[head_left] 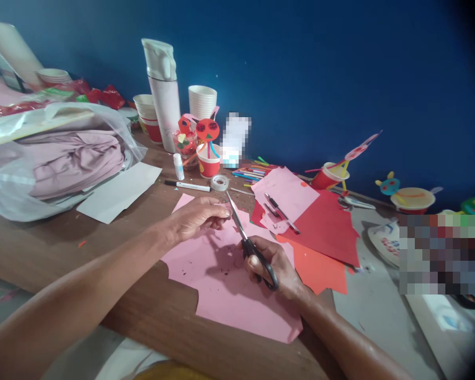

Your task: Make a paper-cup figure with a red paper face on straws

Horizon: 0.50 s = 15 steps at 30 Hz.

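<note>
Black-handled scissors (pixel 243 230) are in my right hand (pixel 275 261), with fingers through the handles. Their blades point up and away, with the tip close to my left fingertips. My left hand (pixel 200 219) is closed in a pinch; whatever sits between the thumb and finger is too small to make out. Both hands are over a large sheet of pink paper (pixel 241 311) with cut edges and dark specks on it. Behind my left hand lie a roll of clear tape (pixel 220 182) and a black-and-white marker (pixel 190 186).
Red paper (pixel 324 227), orange paper (pixel 320 269) and pens (pixel 283 214) lie to the right. A glue stick (pixel 178 167), a decorated paper cup (pixel 209 161) and a tall flask (pixel 164 100) stand behind. At left are a plastic bag (pixel 11 198) and grey card (pixel 121 192).
</note>
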### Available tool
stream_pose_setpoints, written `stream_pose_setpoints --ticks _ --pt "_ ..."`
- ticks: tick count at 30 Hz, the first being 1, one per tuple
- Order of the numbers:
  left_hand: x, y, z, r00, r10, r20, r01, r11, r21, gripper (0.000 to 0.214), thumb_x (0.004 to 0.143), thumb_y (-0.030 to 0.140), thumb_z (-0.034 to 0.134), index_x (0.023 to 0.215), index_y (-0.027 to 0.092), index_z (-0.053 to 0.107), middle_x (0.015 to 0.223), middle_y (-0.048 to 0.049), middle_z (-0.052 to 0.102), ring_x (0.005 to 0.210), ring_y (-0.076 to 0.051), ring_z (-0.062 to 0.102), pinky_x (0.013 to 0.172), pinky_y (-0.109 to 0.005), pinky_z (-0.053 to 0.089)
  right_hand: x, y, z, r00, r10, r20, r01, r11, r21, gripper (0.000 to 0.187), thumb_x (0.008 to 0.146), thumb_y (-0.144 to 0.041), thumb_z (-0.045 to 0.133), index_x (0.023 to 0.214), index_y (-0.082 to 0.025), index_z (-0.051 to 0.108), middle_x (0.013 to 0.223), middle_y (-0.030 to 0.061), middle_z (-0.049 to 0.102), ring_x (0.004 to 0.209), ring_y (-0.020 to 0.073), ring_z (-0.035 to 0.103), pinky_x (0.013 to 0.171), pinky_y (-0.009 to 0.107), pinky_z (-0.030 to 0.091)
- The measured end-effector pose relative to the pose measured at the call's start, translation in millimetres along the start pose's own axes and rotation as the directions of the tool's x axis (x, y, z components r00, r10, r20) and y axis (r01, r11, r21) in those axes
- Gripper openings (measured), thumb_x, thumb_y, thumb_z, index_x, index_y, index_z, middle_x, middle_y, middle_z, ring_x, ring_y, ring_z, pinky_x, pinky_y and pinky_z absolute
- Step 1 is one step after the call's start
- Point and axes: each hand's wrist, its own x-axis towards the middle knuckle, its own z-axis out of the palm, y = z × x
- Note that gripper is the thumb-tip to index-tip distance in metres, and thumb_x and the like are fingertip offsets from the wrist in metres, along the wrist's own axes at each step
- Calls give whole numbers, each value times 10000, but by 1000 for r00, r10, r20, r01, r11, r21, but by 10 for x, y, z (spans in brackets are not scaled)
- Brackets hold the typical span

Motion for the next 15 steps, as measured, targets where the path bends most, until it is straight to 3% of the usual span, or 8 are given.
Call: stream_pose_setpoints --ticks 15 --pt "-15 21 -3 1000 15 9 -15 1000 13 116 630 153 605 544 144 527 504 39 486 504 -71 447 569 -229 411 -20 -49 37 999 33 -13 -34 998 -46 243 773 -366 607 877 -149 580 521 -47 494 430 68 440 422 179 334"
